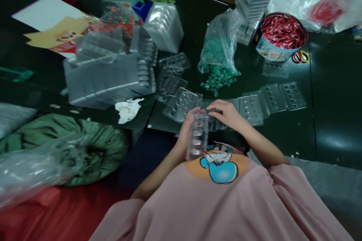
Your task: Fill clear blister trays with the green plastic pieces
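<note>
Clear plastic, the tray [198,135] lies in the left hand [186,125], grip closed on its side. The right hand [225,112], grip half curled, is beside the tray's far end; any hold is unclear.

The head camera faces forward-down, seemingly near the table [333,120].

A crumpled white tissue [128,110] lies near a green cloth bundle [106,139].
</note>
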The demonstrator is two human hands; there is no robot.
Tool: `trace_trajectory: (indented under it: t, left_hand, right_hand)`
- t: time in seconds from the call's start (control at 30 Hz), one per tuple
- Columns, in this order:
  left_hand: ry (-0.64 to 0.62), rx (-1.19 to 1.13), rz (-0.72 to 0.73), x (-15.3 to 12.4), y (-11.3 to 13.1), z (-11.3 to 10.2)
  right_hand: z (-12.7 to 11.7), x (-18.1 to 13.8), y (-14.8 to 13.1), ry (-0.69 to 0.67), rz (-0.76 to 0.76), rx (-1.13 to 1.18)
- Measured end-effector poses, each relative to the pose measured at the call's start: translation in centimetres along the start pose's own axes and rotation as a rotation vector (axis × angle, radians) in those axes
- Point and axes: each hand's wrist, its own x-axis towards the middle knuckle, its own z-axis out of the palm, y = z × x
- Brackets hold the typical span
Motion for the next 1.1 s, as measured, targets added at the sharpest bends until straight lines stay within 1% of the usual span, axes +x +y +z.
trace_trajectory:
  t: [0.07,0.1,0.17,0.37,0.47,0.57,0.67,0.77,0.83,0.9,0.97,1.0,1.1]
  left_hand:
    - [0.016,0.05,0.042,0.2,-0.2,-0.3]
    - [0.024,0.066,0.054,0.2,-0.2,-0.5]
    - [0.03,0.073,0.062,0.2,-0.3,-0.9]
    - [0.009,0.025,0.052,0.2,-0.7,-1.6]
    - [0.021,0.01,0.042,0.3,-0.9,-2.0]
    - [0.03,0.028,0.066,0.3,-0.9,-2.3]
    - [0.062,0.032,0.074,0.4,-0.6,-2.3]
    - [0.093,-0.062,0.013,0.4,-0.2,-2.1]
    - [0.092,-0.119,-0.038,0.4,-0.1,-1.8]
    - [0.078,-0.137,-0.083,0.5,0.0,-1.7]
    - [0.057,-0.129,-0.11,0.6,0.1,-1.5]
    - [0.046,-0.124,-0.115,0.6,0.1,-1.3]
    - [0.021,-0.121,-0.115,0.7,0.1,-0.8]
  right_hand:
    - [2.8,0.6,-1.0,0.046,0.016,0.056]
    - [3.7,0.8,-1.2,0.073,0.035,0.069]
    - [4.8,1.4,-1.3,0.104,0.061,0.076]
    - [5.1,2.2,-1.2,0.074,0.053,0.018]
    - [5.3,2.3,-1.4,0.055,0.04,-0.005]
    - [5.4,2.4,-1.4,0.045,0.022,-0.013]
    - [5.5,2.1,-1.4,0.075,0.002,0.009]
    - [5.2,1.3,-1.1,0.116,0.073,0.113]
    - [4.1,0.5,-0.4,0.166,0.152,0.206]
    - [1.5,-0.2,0.6,0.248,0.21,0.259]
    - [-2.7,-1.0,1.9,0.31,0.247,0.249]
    - [-5.2,-1.5,2.5,0.312,0.269,0.222]
    - [-13.1,-2.9,4.6,0.241,0.336,0.094]
